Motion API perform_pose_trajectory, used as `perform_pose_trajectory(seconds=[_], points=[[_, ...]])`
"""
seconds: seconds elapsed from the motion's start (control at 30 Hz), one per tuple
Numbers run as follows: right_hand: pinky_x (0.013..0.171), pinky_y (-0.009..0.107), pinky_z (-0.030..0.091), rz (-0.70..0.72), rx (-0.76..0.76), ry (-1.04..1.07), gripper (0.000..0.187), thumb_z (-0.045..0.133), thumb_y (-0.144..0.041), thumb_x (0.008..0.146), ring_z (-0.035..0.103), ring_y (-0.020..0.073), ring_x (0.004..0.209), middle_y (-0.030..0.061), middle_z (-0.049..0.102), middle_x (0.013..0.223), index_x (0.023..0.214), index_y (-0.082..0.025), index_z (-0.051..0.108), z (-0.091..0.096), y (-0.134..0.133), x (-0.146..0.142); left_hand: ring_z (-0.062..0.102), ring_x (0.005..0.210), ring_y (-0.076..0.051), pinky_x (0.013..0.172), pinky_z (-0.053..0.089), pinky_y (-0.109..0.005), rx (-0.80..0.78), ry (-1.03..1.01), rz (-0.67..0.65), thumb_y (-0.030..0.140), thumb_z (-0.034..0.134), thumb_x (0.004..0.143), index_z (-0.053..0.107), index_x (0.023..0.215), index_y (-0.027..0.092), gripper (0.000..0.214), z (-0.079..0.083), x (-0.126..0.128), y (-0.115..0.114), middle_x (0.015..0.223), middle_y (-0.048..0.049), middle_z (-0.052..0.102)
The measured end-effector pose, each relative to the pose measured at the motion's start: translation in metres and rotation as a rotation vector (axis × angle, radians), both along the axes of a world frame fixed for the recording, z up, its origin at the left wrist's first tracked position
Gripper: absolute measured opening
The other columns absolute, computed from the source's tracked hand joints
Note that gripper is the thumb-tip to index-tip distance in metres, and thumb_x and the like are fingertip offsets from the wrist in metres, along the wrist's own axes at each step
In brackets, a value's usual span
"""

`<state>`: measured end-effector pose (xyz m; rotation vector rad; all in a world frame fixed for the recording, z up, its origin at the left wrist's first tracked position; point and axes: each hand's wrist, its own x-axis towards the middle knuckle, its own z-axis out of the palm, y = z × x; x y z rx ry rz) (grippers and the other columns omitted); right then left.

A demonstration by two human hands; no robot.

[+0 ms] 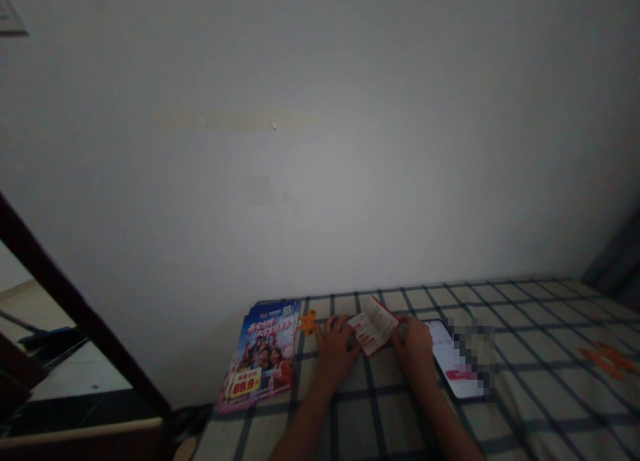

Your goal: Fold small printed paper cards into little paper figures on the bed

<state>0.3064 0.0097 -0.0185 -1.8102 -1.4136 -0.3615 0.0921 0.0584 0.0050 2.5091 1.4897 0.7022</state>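
Note:
A small folded paper leaflet [373, 328] with printed text and red edges stands partly opened between my hands, its panels tilted. My left hand [337, 344] grips its left edge near the thumb, with the other fingers bent over the checked cloth. At the leaflet's right edge, my right hand [414, 344] pinches the paper between thumb and fingers. Just right of that hand lies a phone [453, 364] with its screen lit, part of it covered by pixelation. Left of my left hand is a stack of glossy blue and pink flyers [267, 354].
The checked cloth [550, 354] covers a bed-like surface against a pale wall [350, 148]. Orange cartoon figures mark the cloth. A dark slanted bar [85, 308] rises at the left, with dark items on the floor beyond it.

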Motion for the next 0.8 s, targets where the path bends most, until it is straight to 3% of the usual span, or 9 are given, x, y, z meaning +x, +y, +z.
perform_pose_trajectory(seconds=[0.1,0.2,0.4,0.6,0.8], points=[[0.092,0.043,0.042,0.003,-0.002,-0.079,0.036,0.047,-0.017,0.089,0.052,0.0278,0.106,0.0127,0.06,0.115,0.122,-0.02,0.059,0.005,-0.001,-0.005,0.033,0.14,-0.033,0.116,0.013,-0.071,0.007,-0.002,-0.039,0.045,0.062,0.089,0.063,0.122,0.032,0.036,-0.001,0.0,-0.001,0.147,0.0006,0.052],[0.095,0.044,0.042,0.074,-0.038,-0.177,0.034,0.05,-0.011,0.086,0.049,0.0282,0.114,0.0102,0.057,0.123,0.107,-0.028,0.069,0.01,-0.004,-0.01,0.031,0.142,-0.034,0.115,0.01,-0.073,0.012,-0.006,-0.078,0.045,0.059,0.09,0.059,0.127,0.037,0.038,-0.002,0.0,-0.002,0.149,0.004,0.05],[0.101,0.049,0.039,0.081,-0.048,-0.228,0.022,0.057,-0.017,0.085,0.043,0.0319,0.125,0.0094,0.054,0.133,0.096,-0.027,0.073,0.01,-0.006,-0.013,0.036,0.139,-0.032,0.116,0.005,-0.073,0.017,-0.021,-0.126,0.049,0.053,0.094,0.061,0.126,0.037,0.035,-0.003,0.001,-0.004,0.141,0.0013,0.058],[0.1,0.05,0.035,0.145,-0.164,-0.233,0.02,0.053,-0.025,0.091,0.054,0.0267,0.106,0.0075,0.066,0.109,0.102,-0.026,0.07,0.006,-0.005,-0.013,0.042,0.131,-0.03,0.115,0.007,-0.072,0.043,-0.047,-0.116,0.049,0.056,0.093,0.064,0.122,0.038,0.032,-0.003,0.002,-0.005,0.134,0.0016,0.061],[0.106,0.058,0.029,0.172,-0.223,-0.238,0.023,0.056,-0.035,0.09,0.055,0.0281,0.109,0.0083,0.066,0.111,0.11,-0.029,0.066,0.008,-0.006,-0.018,0.045,0.126,-0.028,0.116,0.011,-0.068,0.025,-0.043,-0.144,0.048,0.055,0.093,0.066,0.118,0.037,0.029,0.005,0.001,-0.009,0.126,0.0011,0.064]])
